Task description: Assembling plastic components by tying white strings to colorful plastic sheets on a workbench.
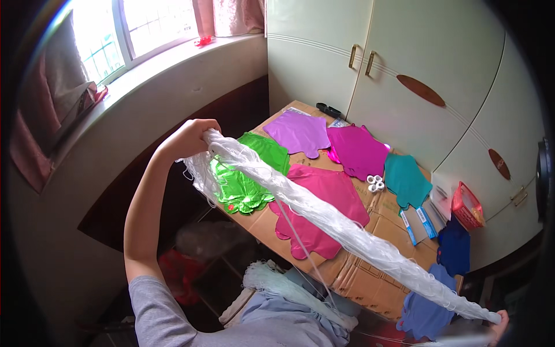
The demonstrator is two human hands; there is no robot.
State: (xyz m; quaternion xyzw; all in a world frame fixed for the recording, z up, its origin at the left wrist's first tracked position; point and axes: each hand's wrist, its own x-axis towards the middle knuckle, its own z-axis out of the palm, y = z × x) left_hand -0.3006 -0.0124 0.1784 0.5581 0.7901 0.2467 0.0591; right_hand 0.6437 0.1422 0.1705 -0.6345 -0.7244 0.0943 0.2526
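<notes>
A long skein of white string (324, 217) is stretched slantwise between my two hands, above the table. My left hand (191, 139), raised at the upper left, is closed round its far end, and a loose bunch of strands hangs below the fist. At the lower right edge of the view my right hand (500, 328) grips the other end, partly cut off there. A few single strands trail from the skein down toward my lap, where another heap of white string (272, 283) lies. Under the skein are flat pink cut-outs (315, 179) and shiny green foil pieces (237, 188).
Cardboard (370, 269) covers the table. On it lie purple (298, 132), magenta (358, 151), teal (407, 178) and blue (428, 309) flat pieces, small white rings (376, 183) and blue-white boxes (417, 224). A red basket (467, 207) stands by the white cabinet (428, 52).
</notes>
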